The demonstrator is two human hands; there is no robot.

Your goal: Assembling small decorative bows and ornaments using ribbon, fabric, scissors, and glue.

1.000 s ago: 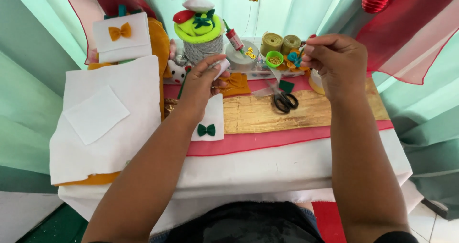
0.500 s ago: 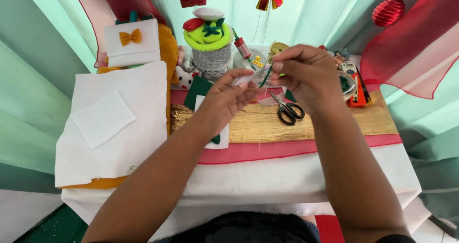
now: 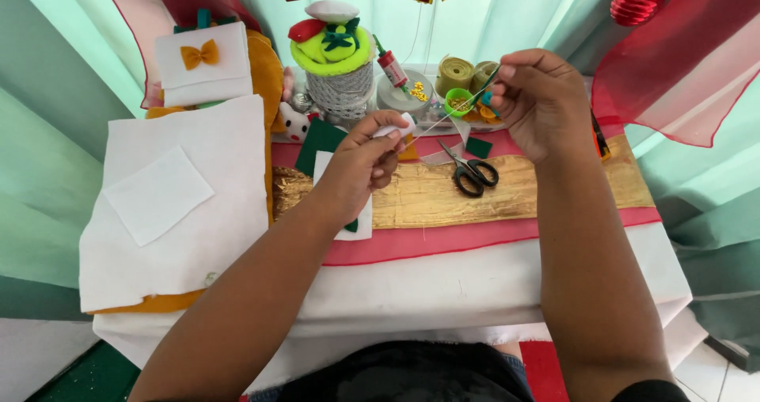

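Left hand [image 3: 360,161] pinches a small white piece [image 3: 396,127]; right hand [image 3: 538,101] grips a thin green needle-like tool [image 3: 484,84], black scissors [image 3: 473,172] just below it

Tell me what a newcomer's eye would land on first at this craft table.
First, the two hands raised mid-table: the left hand pinches a small white piece, the right hand holds a thin green strip, with a fine thread between them. Behind them stands a lime-green and red felt decoration on a lace spool. Black scissors lie on the gold band.
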